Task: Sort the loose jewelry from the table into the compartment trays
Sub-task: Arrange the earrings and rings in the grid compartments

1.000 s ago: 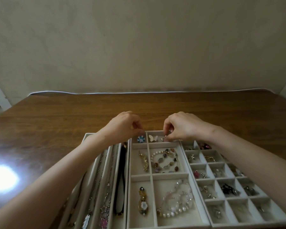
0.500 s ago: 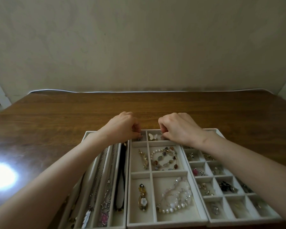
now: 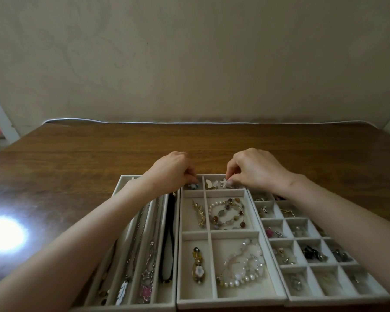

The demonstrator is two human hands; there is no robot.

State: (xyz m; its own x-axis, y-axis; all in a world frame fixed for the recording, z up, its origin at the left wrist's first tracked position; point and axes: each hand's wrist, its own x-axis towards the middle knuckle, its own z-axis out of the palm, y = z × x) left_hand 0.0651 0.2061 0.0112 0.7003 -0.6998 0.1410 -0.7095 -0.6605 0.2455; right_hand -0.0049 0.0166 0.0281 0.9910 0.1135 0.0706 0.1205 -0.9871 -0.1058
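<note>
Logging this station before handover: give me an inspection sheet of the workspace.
Surface: wooden table, glare spot at left.
Job's things: three trays side by side, left tray with necklaces, middle tray with bracelets, right tray with small pieces.
Clutter: nothing seen.
Grips: left hand curled over a blue piece, hold hidden; right hand pinches a star charm.
Cables: thin white line along the far edge, cord or not unclear.
Surroundings: plain beige wall.
</note>
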